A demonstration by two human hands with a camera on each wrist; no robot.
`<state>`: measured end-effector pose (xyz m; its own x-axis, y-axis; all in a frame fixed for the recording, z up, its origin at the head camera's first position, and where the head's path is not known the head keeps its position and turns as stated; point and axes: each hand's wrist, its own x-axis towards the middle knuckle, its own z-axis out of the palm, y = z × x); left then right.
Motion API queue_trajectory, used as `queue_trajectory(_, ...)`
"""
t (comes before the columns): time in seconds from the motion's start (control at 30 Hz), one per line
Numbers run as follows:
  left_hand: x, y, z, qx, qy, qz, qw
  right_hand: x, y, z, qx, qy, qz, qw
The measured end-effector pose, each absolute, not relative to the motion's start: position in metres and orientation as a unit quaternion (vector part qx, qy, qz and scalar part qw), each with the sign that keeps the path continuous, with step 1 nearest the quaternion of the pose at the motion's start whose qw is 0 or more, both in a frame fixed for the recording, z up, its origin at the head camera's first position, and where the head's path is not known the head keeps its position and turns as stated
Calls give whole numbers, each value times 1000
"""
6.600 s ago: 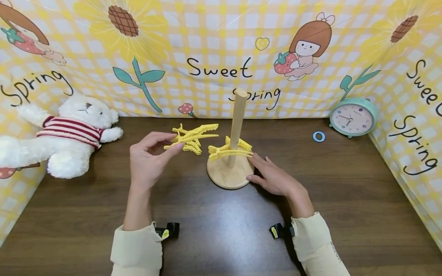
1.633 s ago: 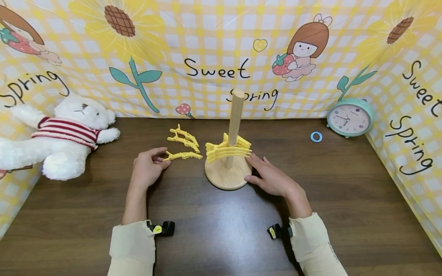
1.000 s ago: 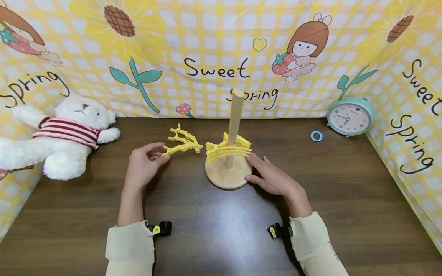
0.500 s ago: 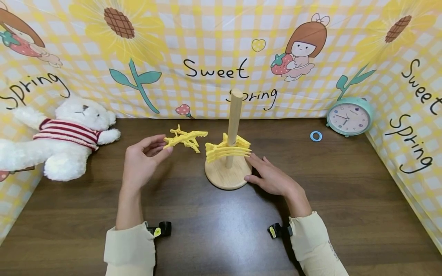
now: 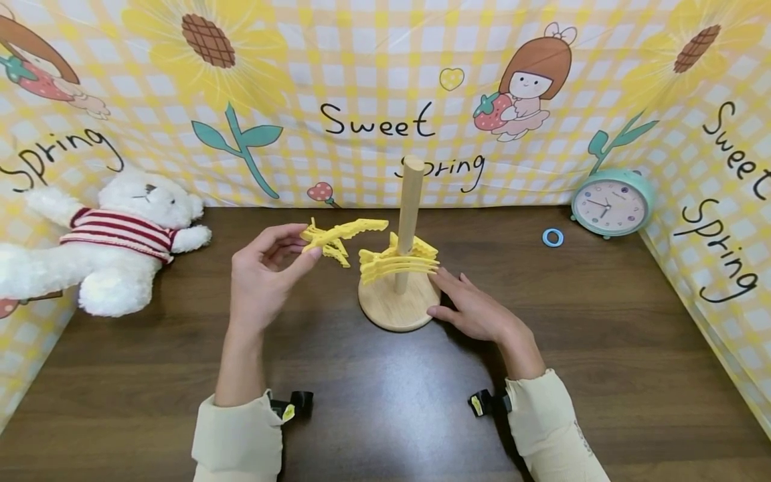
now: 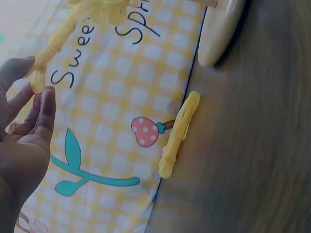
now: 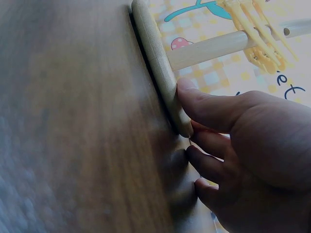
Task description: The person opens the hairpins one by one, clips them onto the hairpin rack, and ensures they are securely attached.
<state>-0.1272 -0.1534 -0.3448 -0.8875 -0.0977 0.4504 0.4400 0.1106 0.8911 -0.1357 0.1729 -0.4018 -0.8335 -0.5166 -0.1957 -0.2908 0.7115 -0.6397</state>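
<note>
In the head view my left hand (image 5: 262, 278) pinches the end of a yellow hair clip (image 5: 355, 229) between thumb and fingers, raised left of the wooden stand's post (image 5: 411, 207). Behind it, more yellow clip (image 5: 337, 254) lies on the table; one table clip (image 6: 180, 133) shows edge-on in the left wrist view. Several yellow clips (image 5: 397, 266) sit around the lower post, above the round base (image 5: 391, 311). My right hand (image 5: 482, 311) rests at the base's right rim, thumb on the edge (image 7: 187, 92) and fingers loosely extended beside it.
A white teddy bear (image 5: 129, 234) in a striped shirt lies at the left. At the back right stand a mint alarm clock (image 5: 611, 203) and a small blue ring (image 5: 552, 237). A patterned cloth (image 5: 361, 161) walls the table's back and sides.
My left hand has lifted a yellow clip from the table and carried it up and rightward toward the post. The stand holds more clips than in the earliest frame. My right hand stays put.
</note>
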Motion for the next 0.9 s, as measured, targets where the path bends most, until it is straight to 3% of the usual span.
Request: queue_trajectory(0.9, -125, -119, -345, -230, -765, -538, 268, -136, 172, -403, -240, 904, -312, 170)
